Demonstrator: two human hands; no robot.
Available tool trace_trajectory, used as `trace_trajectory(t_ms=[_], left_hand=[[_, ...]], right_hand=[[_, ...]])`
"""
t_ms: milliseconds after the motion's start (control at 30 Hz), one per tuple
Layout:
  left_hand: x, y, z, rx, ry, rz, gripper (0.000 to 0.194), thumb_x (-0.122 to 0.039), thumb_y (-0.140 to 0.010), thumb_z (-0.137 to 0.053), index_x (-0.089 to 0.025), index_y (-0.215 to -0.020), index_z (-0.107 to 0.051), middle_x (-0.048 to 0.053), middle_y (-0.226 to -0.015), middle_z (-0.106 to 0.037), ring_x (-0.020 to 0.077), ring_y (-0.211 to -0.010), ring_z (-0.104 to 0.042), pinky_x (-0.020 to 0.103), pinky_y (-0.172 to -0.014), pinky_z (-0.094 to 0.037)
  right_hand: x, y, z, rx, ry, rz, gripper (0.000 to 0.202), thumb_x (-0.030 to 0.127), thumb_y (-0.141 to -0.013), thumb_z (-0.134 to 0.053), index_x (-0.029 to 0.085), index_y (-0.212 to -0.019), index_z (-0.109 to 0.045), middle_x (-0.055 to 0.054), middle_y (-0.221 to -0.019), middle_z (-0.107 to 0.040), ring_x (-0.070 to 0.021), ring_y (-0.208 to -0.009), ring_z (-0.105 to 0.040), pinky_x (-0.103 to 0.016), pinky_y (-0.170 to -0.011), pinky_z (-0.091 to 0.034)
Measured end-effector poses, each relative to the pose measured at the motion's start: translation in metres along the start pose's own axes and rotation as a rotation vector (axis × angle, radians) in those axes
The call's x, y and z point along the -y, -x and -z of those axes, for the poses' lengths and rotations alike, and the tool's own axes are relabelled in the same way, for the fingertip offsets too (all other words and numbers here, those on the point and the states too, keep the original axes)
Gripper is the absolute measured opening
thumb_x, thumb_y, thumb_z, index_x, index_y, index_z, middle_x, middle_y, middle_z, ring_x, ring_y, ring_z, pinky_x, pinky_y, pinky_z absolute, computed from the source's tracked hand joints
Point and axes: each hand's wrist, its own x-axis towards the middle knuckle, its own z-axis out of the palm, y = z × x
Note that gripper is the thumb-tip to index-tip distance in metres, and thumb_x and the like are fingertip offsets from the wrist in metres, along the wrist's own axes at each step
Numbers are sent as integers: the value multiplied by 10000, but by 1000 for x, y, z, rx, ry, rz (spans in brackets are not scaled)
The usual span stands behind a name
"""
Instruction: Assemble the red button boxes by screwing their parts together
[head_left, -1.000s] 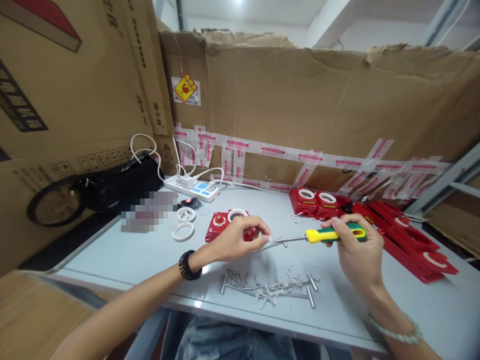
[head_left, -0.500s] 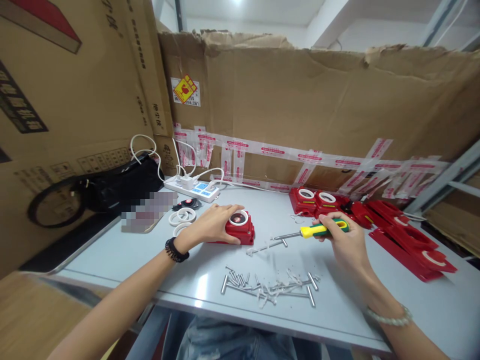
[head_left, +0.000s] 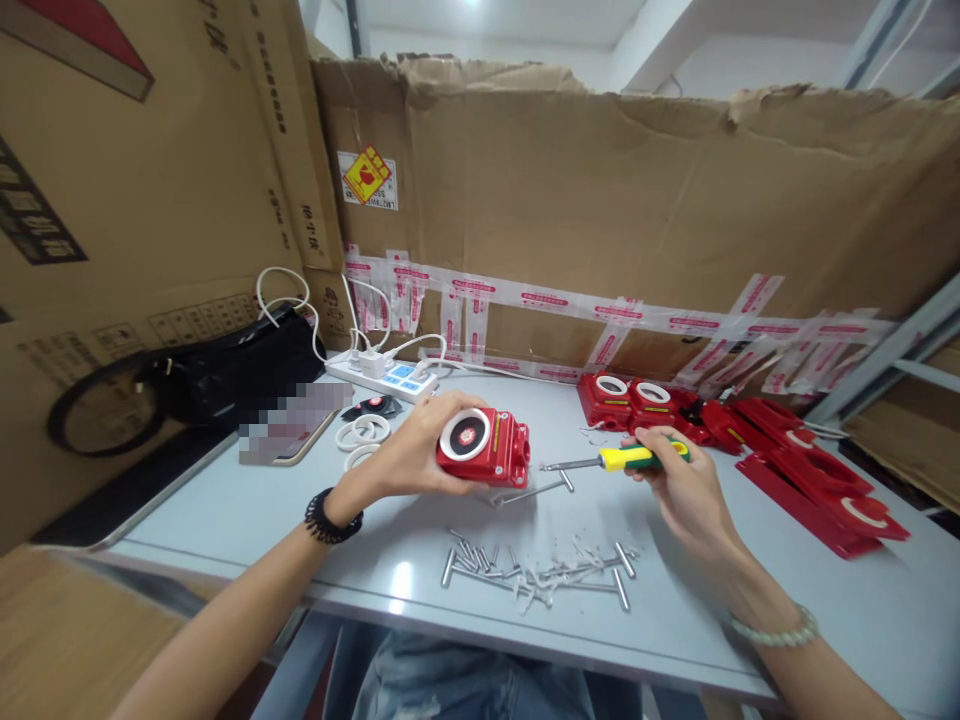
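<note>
My left hand (head_left: 417, 446) is closed around a red housing (head_left: 491, 468) with a white ring and a dark round centre on its face. The housing is tilted, its face turned toward me. In my right hand (head_left: 681, 478) is a screwdriver (head_left: 622, 458) with a yellow and green handle, its shaft pointing left toward the housing. Below the tip lies a metal T-shaped rod (head_left: 536, 490). Closer to me are more T-shaped rods (head_left: 619, 590), several loose screws (head_left: 472, 556) and scraps of clear plastic (head_left: 529, 592).
White rings (head_left: 363, 431), a phone (head_left: 296, 430) and a black bag (head_left: 232, 370) lie at the left. A power strip (head_left: 382, 375) with white cables stands behind. More red housings (head_left: 651, 402) and red parts (head_left: 821, 480) sit at the right. A cardboard wall (head_left: 570, 200) closes the back.
My left hand has raised the red housing off the table and tipped its face toward me, slightly to the right. My right hand with the screwdriver has barely moved.
</note>
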Motion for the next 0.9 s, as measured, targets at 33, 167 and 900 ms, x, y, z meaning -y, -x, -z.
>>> trace_trajectory(t_ms=[33,167,900], left_hand=[[-1,0,0,-6,-1,7,649,-404,-627,-710,-200,-1169,-419,82,-1173,-547,267,-1087,-510,457,-1013,-288],[-4,-1,-1,-23,2,25,667,-471,-611,-720,-199,-1146,-430,86,-1139,-568,279,-1060,-533,469,-999,-304],[-1,0,-4,-75,13,-9,690,-522,-628,-711,-215,-1170,-415,74,-1150,-556,267,-1050,-541,479,-1019,-285]], right_hand=[[0,1,-1,1,-1,-2,246,295,-608,-779,159,-647,-578,-7,-643,-636,-104,-534,-557,-193,-426,-467],[0,4,-3,13,5,0,233,287,-617,-771,156,-640,-580,-4,-649,-633,-95,-529,-551,-183,-427,-462],[-1,7,-5,-5,18,47,255,315,-613,-778,163,-633,-574,-13,-647,-652,-105,-545,-565,-190,-439,-460]])
